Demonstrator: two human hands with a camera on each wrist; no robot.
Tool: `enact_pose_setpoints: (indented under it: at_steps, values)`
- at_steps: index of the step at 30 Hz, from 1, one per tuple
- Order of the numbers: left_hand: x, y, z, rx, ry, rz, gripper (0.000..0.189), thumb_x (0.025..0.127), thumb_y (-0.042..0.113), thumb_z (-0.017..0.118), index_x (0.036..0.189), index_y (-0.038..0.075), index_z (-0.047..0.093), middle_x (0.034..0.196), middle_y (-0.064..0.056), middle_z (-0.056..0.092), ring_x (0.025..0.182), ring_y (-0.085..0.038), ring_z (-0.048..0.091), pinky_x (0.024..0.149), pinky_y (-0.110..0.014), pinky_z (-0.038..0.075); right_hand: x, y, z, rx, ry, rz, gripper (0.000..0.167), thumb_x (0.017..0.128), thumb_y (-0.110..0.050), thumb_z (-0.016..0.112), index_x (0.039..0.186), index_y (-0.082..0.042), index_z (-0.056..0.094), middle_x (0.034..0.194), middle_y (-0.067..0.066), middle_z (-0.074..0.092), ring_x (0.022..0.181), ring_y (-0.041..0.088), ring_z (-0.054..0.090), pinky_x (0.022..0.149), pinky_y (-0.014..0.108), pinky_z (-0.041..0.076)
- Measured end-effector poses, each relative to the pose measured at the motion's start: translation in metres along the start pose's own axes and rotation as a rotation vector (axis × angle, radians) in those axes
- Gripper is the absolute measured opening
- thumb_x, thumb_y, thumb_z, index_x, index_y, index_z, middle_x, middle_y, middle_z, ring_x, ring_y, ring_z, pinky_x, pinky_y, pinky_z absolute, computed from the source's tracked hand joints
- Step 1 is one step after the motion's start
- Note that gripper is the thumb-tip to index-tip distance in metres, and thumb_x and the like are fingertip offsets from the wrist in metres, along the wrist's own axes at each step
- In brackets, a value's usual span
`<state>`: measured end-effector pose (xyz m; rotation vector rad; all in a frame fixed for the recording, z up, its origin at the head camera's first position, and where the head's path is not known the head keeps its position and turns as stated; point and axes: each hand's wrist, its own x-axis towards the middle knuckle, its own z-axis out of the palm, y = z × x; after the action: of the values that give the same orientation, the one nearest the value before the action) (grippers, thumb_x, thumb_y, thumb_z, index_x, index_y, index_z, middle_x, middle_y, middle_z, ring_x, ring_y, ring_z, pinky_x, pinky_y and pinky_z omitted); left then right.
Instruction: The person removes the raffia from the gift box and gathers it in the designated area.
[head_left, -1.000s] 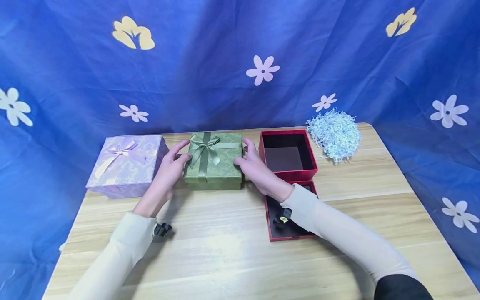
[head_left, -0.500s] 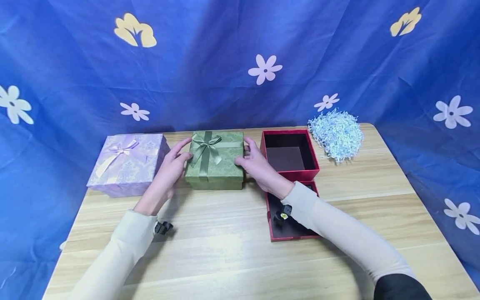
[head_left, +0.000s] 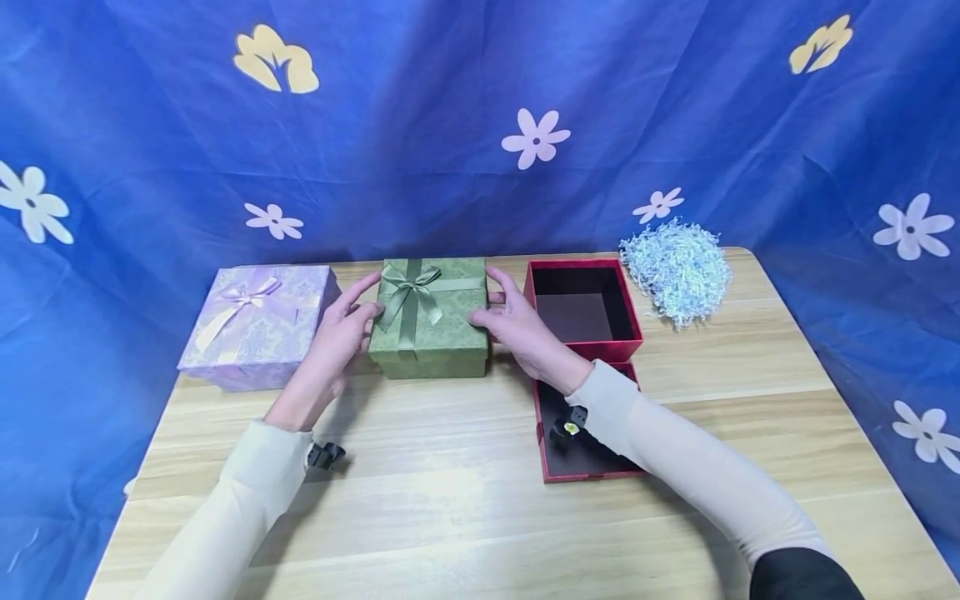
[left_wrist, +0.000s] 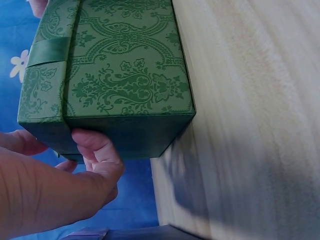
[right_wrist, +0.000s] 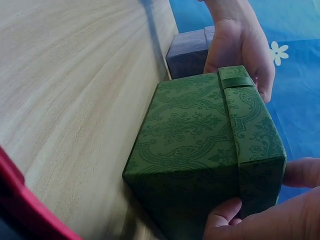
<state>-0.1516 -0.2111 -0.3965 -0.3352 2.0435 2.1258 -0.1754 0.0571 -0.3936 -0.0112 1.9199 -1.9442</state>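
A green gift box [head_left: 453, 323] with a ribbon bow on its lid stands upright at the back of the table. My left hand [head_left: 339, 335] grips its left side, with thumb and fingers at the lid's edge. From the opposite side my right hand [head_left: 531, 340] grips the lid's edge too. The left wrist view shows a fingertip just under the lid of the green box [left_wrist: 130, 82], against the lower wall. In the right wrist view the lid sits down over the box [right_wrist: 185, 130], and the right fingers are at its near end.
A lilac gift box [head_left: 292, 333] with a bow stands left of my left hand. Right of the green box is an uncovered red box [head_left: 592, 348], with its red lid [head_left: 551, 454] lying upturned in front, under my right forearm. Pale blue shredded paper [head_left: 678, 271] is heaped at the back right.
The head view has shifted slightly. Both hands keep their hold on the green gift box, which has not visibly moved on the table.
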Motion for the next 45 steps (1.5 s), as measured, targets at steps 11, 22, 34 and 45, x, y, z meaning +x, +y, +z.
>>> enact_pose_setpoints:
  at_steps: [11, 22, 34, 45]
  values:
    - [-0.002, 0.007, 0.002, -0.067, -0.012, 0.040, 0.066, 0.109, 0.000, 0.051, 0.171, 0.016, 0.039, 0.089, 0.005, 0.051, 0.064, -0.002, 0.039, 0.052, -0.014, 0.035, -0.001, -0.005, -0.003, 0.027, 0.010, -0.035, 0.086, 0.098, 0.000, 0.070, 0.172, -0.022, 0.032, 0.145, 0.019, 0.040, 0.113, 0.023, 0.055, 0.100, 0.052, 0.046]
    - [-0.013, 0.022, 0.003, -0.064, -0.024, 0.058, 0.063, 0.110, 0.005, 0.060, 0.169, 0.007, 0.039, 0.107, 0.000, 0.054, 0.075, -0.003, 0.048, 0.057, -0.013, 0.043, -0.011, -0.016, -0.009, 0.038, 0.042, -0.087, 0.077, 0.099, -0.003, 0.068, 0.168, -0.007, 0.034, 0.147, 0.021, 0.047, 0.126, 0.031, 0.057, 0.111, 0.056, 0.046]
    - [-0.034, 0.038, -0.011, -0.218, -0.072, 0.046, 0.007, 0.104, 0.007, 0.077, 0.098, 0.004, 0.080, 0.091, -0.001, 0.073, 0.072, -0.007, 0.067, 0.071, -0.018, 0.058, -0.023, -0.024, -0.019, 0.121, 0.019, -0.048, 0.048, 0.104, -0.007, 0.070, 0.145, 0.015, 0.059, 0.151, 0.022, 0.059, 0.136, 0.021, 0.056, 0.115, 0.036, 0.045]
    - [-0.052, 0.046, -0.023, -0.155, -0.125, 0.027, 0.008, 0.102, 0.003, 0.077, 0.103, 0.009, 0.082, 0.099, -0.001, 0.077, 0.079, -0.009, 0.069, 0.073, -0.020, 0.058, -0.033, -0.027, -0.030, 0.181, -0.044, 0.009, 0.042, 0.100, -0.008, 0.077, 0.140, 0.002, 0.068, 0.100, 0.003, 0.072, 0.071, 0.010, 0.057, 0.065, 0.024, 0.052]
